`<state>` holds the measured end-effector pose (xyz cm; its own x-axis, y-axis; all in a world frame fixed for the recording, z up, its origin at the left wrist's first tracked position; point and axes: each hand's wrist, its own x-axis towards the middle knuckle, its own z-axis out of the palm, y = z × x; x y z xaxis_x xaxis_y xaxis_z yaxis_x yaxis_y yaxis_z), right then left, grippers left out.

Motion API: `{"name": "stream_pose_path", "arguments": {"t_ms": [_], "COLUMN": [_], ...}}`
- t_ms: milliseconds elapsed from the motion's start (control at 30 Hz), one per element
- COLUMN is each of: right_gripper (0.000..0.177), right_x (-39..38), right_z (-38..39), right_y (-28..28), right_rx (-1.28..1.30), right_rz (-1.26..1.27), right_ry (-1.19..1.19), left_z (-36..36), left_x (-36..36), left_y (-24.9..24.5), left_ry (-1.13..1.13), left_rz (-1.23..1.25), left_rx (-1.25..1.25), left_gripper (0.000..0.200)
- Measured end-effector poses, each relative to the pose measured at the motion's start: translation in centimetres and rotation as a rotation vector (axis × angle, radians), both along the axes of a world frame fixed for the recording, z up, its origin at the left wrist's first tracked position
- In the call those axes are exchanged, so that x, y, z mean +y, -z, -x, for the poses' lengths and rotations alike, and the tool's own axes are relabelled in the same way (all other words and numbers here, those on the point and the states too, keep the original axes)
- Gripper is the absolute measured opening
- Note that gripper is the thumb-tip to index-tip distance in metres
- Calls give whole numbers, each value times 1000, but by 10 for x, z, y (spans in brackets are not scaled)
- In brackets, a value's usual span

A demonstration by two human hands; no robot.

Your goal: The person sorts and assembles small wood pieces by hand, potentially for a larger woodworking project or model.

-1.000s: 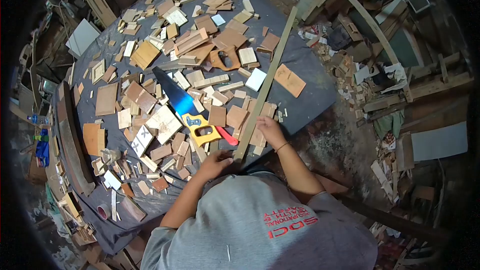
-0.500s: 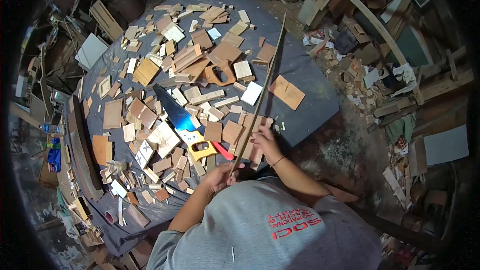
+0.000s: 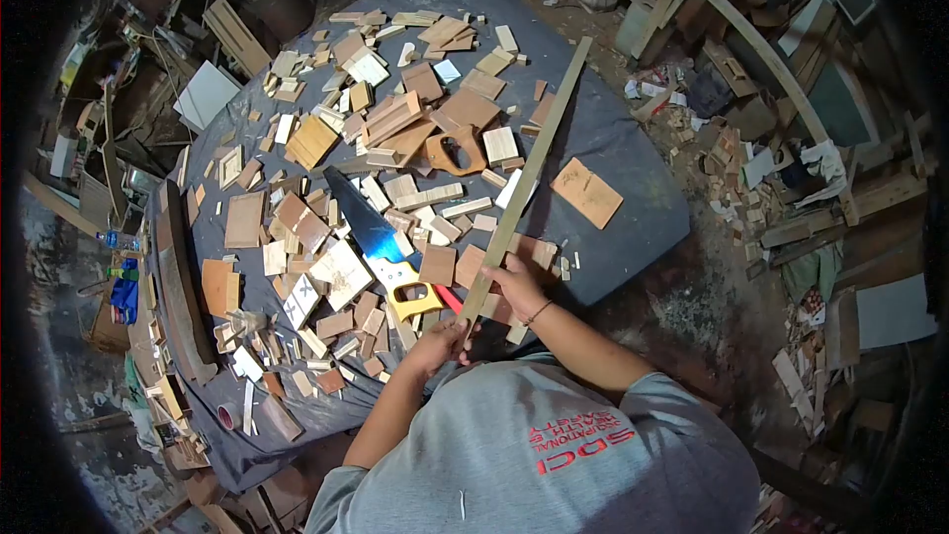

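Note:
A long thin wooden strip (image 3: 539, 153) slants from near my body up and to the right across the table, its broad face showing. My left hand (image 3: 442, 344) is closed on its near end. Farther up the strip, my right hand (image 3: 515, 289) grips it with the fingers round its edge. Left of the strip lies a handsaw (image 3: 368, 222) with a yellow and red handle, among many loose wood pieces. A second saw with a brown wooden handle (image 3: 455, 150) rests farther back.
The table has a dark cloth (image 3: 633, 237). An orange-brown board (image 3: 587, 193) lies right of the strip. A long dark timber (image 3: 183, 287) is at the left edge. Wood scraps (image 3: 732, 203) litter the floor at the right.
The strip has rolled from its narrow edge to show its broad face. My right hand has closed round it. The whole view has shifted slightly.

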<state>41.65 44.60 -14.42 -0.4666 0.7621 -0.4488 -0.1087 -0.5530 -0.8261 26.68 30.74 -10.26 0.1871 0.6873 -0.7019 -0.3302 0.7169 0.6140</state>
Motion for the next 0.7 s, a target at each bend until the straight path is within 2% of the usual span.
{"name": "stream_pose_path", "arguments": {"t_ms": [100,233,300,333,400,533,600,700], "right_gripper": [21,18,17,17,16,19,22,25], "right_x": [4,6,7,8,10,14,17,18], "right_z": [1,6,7,8,9,13,14,16], "right_y": [4,5,3,3,3,5,5,4], "right_rx": [6,21,19,19,47,70,87,43], "right_rz": [53,35,92,90,123,160,175,174], "right_ry": [-24,-37,-41,-49,-63,-47,-18,-2], "left_z": [-4,-3,-7,-8,-9,-2,-4,-3], "left_x": [-1,-1,-2,-2,-1,-2,-3,-2], "left_y": [2,-5,-14,-21,-38,-45,-42,-43], "left_ry": [-84,-81,119,111,169,178,98,131], "left_rz": [-19,-41,-241,-240,-423,-395,-481,-447], "left_rx": [56,167,831,833,1197,1202,1220,1230], "left_gripper": [35,35,31,31,21,27,25,29]}}
